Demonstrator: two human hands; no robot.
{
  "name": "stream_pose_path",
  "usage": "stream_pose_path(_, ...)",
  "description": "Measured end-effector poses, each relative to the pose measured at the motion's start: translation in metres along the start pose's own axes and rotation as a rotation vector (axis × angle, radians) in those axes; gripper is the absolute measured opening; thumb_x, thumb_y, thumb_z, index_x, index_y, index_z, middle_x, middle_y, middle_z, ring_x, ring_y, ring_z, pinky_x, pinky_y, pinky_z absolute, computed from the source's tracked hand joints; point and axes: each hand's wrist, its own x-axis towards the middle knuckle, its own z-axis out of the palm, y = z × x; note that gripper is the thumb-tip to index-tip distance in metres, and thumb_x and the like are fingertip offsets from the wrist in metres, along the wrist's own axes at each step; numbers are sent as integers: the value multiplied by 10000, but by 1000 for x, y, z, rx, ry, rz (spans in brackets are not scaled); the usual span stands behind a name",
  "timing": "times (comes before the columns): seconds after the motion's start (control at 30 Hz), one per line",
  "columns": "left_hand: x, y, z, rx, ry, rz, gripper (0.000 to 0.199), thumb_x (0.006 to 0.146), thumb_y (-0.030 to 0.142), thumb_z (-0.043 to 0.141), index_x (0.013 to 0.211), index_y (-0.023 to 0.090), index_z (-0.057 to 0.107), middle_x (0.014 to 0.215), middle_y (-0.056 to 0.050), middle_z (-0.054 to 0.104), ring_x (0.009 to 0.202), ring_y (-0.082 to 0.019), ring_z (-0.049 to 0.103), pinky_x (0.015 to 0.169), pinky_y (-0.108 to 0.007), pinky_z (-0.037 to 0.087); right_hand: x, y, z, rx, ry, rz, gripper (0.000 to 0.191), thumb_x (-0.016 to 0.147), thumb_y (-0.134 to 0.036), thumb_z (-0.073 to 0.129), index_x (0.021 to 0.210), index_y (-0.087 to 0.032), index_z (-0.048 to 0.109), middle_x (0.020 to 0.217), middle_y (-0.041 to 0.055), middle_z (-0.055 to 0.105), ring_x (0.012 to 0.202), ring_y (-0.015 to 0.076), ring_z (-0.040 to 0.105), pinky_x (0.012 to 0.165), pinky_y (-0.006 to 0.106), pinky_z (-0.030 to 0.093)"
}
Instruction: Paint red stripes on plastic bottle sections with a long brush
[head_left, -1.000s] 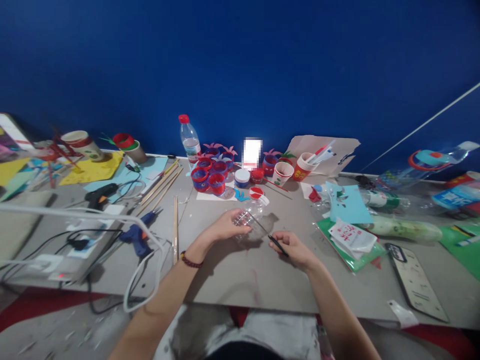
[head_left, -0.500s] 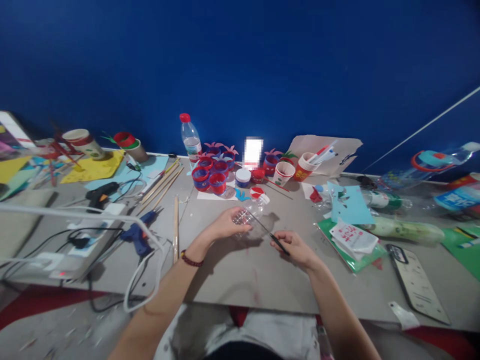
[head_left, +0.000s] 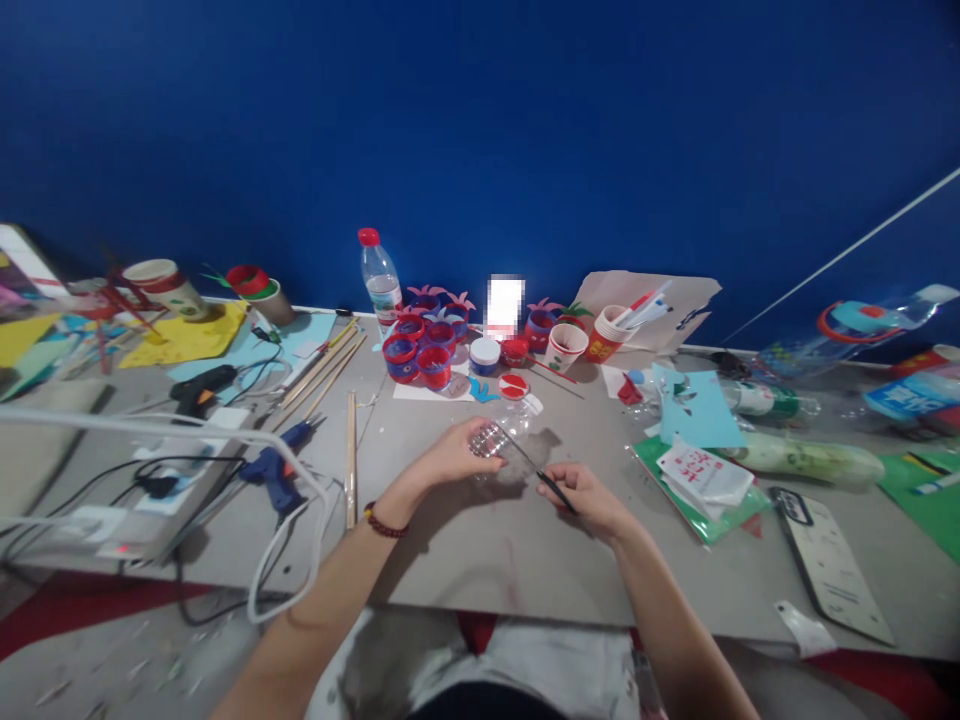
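Observation:
My left hand (head_left: 455, 452) is curled round the ribbed body of a clear plastic bottle (head_left: 491, 440), which lies tilted with its white-ringed neck pointing away to the right. In my right hand (head_left: 581, 490) is a slim tool with a black handle (head_left: 553, 488) and a long thin metal blade (head_left: 517, 447). The blade crosses over the bottle close to my left fingertips; I cannot tell whether it cuts in. Just beyond the bottle lie a red and white disc (head_left: 514, 387) and a blue paper cutout (head_left: 482, 390).
Red and purple cups (head_left: 433, 367) stand behind, beside an upright water bottle (head_left: 381, 280) and paper cups (head_left: 567, 347). A blue glue gun (head_left: 279, 475), a power strip (head_left: 180, 490) and wooden sticks (head_left: 352, 460) are left. A phone (head_left: 832, 570) and green sheets (head_left: 697, 510) lie right.
The bottle has turned slightly in my left hand and its neck has dipped a little. My right hand and the blade have shifted slightly left.

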Motion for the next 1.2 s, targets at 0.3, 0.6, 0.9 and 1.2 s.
stream_pose_path(0.3,-4,-3,9,143,87,4,451,605,273,765,1034,169,675,838,-23,718,749,-180,651,701,-278,522,6,7,-1,1,-12,6,566,548,-653,829,658,-197,513,433,-121,334,353,27,253,361,200,141)
stream_pose_path(0.6,-3,-4,9,245,117,27,491,622,317,768,1077,179,646,889,-32,735,764,-188,665,695,-277,528,3,1,2,-8,0,-11,563,543,-648,832,653,-193,517,435,-122,328,358,25,257,363,192,157)
stream_pose_path(0.9,-4,-3,7,227,98,25,528,634,357,764,1112,177,627,882,-37,720,781,-197,656,711,-293,526,3,0,4,9,45,25,553,510,-597,862,640,-206,494,448,-118,338,365,27,264,365,188,158)
stream_pose_path(1.2,-3,0,4,283,110,-5,570,637,381,758,1143,159,617,917,-52,724,807,-214,662,752,-313,518,3,-1,2,-21,58,-8,548,556,-590,844,578,-200,459,451,-114,274,403,30,231,401,200,140)
